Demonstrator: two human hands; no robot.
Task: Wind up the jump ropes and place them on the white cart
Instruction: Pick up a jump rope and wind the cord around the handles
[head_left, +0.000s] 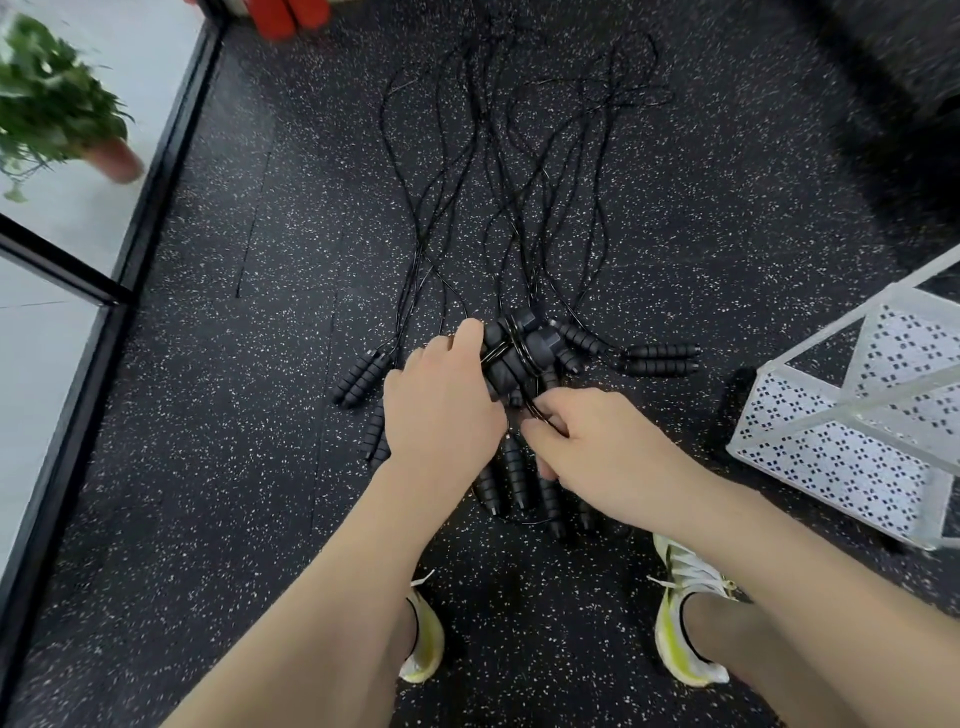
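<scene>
Speckled black rubber flooring (208, 415) runs under me, with a potted plant (57, 98) off at ten o'clock behind a black window frame. My left hand (441, 410) grips a pair of handles (511, 353) bound with a few turns of cord, while my right hand (587, 441) pinches the cord (537, 410) just below that bundle. The other jump ropes (519, 182) trail away toward twelve o'clock, their ribbed handles fanned around my hands. The white cart (841, 415) stands near at three o'clock.

To wind well, I judge I should keep the handles pressed together, pull each turn snug, and feed cord steadily so it draws free of its neighbours.

My fingertips are hidden under my hands, and the tangle of cords is too fine for me to tell which strand belongs to which handle.
</scene>
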